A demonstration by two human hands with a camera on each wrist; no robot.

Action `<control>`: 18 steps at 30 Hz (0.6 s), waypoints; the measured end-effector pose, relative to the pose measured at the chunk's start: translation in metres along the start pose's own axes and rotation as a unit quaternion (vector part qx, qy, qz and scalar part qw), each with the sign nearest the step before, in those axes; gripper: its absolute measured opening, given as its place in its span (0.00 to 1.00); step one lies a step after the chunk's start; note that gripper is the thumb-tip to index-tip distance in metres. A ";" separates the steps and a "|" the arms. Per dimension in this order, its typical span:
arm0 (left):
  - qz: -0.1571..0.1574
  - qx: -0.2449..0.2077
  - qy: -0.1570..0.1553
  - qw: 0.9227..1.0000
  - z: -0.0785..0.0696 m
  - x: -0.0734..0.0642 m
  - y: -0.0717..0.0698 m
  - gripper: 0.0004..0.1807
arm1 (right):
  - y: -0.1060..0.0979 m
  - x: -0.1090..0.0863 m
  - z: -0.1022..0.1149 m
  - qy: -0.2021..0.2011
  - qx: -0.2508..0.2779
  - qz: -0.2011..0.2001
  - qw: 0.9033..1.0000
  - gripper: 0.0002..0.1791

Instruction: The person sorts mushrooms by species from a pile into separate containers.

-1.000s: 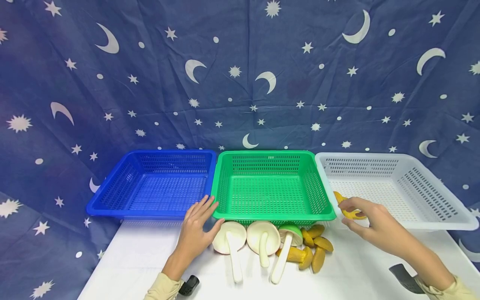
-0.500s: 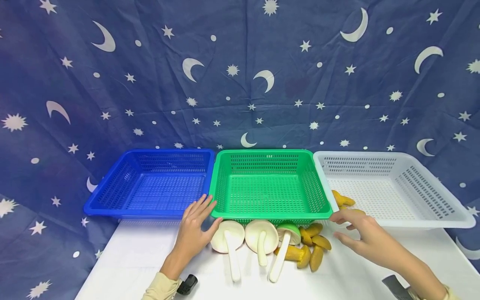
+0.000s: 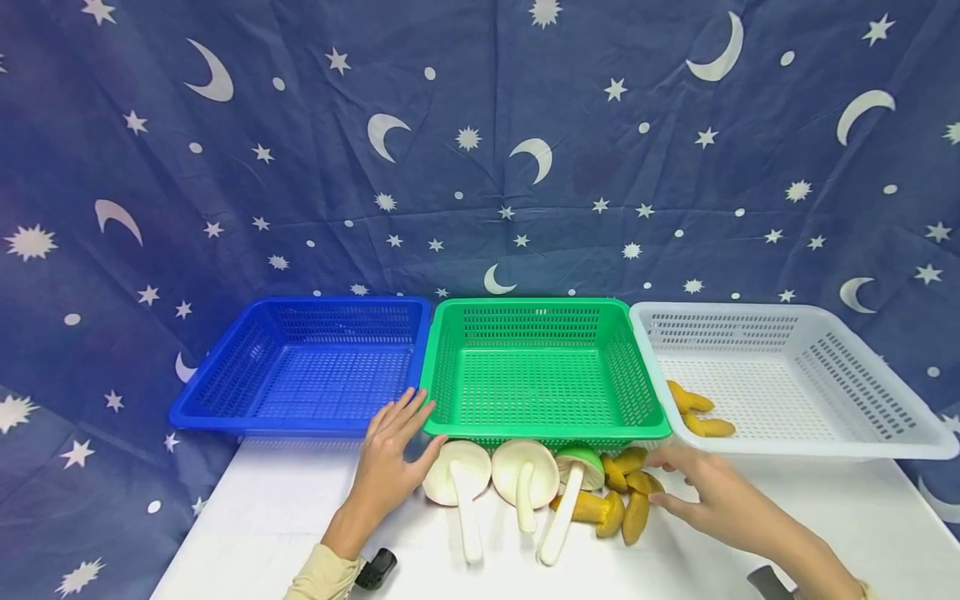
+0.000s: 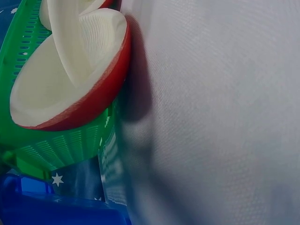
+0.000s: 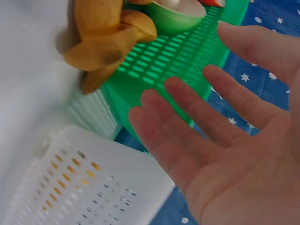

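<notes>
My right hand [image 3: 708, 493] reaches from the right to the pile of yellow-brown toy mushrooms [image 3: 636, 512], thumb and fingers apart at its right side. In the right wrist view its fingers are spread with nothing held, and the brown mushrooms [image 5: 101, 47] lie beyond them. My left hand [image 3: 390, 462] is spread flat-fingered by the meeting corners of the blue and green baskets, left of a pale mushroom [image 3: 459, 473]. That mushroom's cap is red outside [image 4: 110, 79] in the left wrist view. Beside it lie another pale mushroom [image 3: 525, 475] and a green-capped one [image 3: 580, 468].
Behind the mushrooms stand a blue basket [image 3: 330, 432], a green basket [image 3: 547, 433] and a white basket [image 3: 825, 450] side by side. Two yellow-brown mushrooms [image 3: 708, 427] lie in the white basket's left front corner. A patterned blue cloth [image 3: 480, 167] hangs behind.
My right hand has left the white basket, where the yellow-brown mushrooms now show in full, and moved left and down to the brown pile. The left hand has stayed in place.
</notes>
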State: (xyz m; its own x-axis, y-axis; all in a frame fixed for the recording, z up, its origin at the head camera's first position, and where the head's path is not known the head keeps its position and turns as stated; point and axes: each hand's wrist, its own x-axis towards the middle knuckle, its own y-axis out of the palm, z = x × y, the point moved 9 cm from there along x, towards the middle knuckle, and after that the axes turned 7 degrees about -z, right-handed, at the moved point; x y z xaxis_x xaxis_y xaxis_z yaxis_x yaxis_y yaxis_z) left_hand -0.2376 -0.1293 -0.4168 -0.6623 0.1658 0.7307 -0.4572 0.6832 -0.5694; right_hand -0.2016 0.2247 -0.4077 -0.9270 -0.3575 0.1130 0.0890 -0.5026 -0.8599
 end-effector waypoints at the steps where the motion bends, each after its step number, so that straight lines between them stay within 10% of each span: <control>1: 0.000 0.000 0.000 1.000 0.000 0.000 0.000 0.28 | 0.003 0.000 -0.001 -0.005 0.002 0.002 1.000 0.18; 18: -0.003 -0.001 0.002 1.000 0.000 -0.002 0.000 0.28 | 0.050 -0.001 -0.033 0.028 0.009 -0.004 1.000 0.27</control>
State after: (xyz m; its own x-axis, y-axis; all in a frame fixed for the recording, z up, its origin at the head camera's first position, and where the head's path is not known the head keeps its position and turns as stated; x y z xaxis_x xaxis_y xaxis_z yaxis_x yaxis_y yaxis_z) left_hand -0.2365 -0.1303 -0.4180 -0.6568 0.1645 0.7359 -0.4607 0.6850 -0.5644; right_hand -0.2082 0.2258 -0.4676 -0.9465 -0.3096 0.0910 0.0883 -0.5198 -0.8497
